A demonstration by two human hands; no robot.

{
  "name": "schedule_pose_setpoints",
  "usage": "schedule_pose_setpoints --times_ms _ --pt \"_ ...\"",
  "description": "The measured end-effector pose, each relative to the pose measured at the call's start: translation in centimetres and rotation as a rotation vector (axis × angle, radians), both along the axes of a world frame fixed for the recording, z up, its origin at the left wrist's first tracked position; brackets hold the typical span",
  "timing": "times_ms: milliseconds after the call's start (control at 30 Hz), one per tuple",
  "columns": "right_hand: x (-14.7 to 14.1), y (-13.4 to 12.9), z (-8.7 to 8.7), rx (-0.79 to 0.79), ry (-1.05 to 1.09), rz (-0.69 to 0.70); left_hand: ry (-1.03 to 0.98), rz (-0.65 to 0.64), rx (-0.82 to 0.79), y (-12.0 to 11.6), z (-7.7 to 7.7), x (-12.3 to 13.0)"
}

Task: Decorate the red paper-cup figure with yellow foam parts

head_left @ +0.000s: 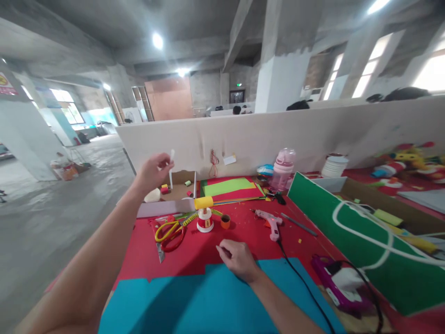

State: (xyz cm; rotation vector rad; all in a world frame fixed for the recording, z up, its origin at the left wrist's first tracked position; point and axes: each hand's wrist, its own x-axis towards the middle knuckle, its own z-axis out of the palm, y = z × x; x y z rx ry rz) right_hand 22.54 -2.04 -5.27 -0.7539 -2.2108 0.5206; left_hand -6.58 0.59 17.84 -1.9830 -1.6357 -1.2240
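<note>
My left hand (155,172) is raised over the back left of the table, its fingers pinched on a small white piece (172,154). Low over the blue sheet (174,301), my right hand (238,259) has its fingers curled together; whether anything is in them is hidden. Beyond it stands a small red and white figure (205,221) with a yellow roll (203,202) on top. An orange ring (225,221) is just right of the figure. Scissors with yellow and red handles (170,235) lie to its left. A pink glue gun (271,221) rests at the right.
An open box (182,183) with small coloured pieces sits at the back left. Coloured sheets (229,187) and a pink bottle (283,169) are at the back. A green-sided box (327,232) and a purple power strip (335,290) with cables occupy the right side.
</note>
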Motion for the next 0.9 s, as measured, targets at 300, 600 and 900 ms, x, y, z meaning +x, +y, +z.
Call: schedule_pose_setpoints --times_ms 300,600,900 --pt "1.3 -3.2 7.4 -0.163 0.472 -0.051 -0.656 -0.475 0.083 -10.8 0.9 6.1" --pt "0.5 -6.2 8.6 -0.803 0.532 0.244 -0.299 -0.579 -0.506 -7.3 -5.8 8.9" --pt "4.3 -3.8 8.1 -1.084 0.581 0.154 0.589 0.093 -0.761 5.8 -8.1 -5.5"
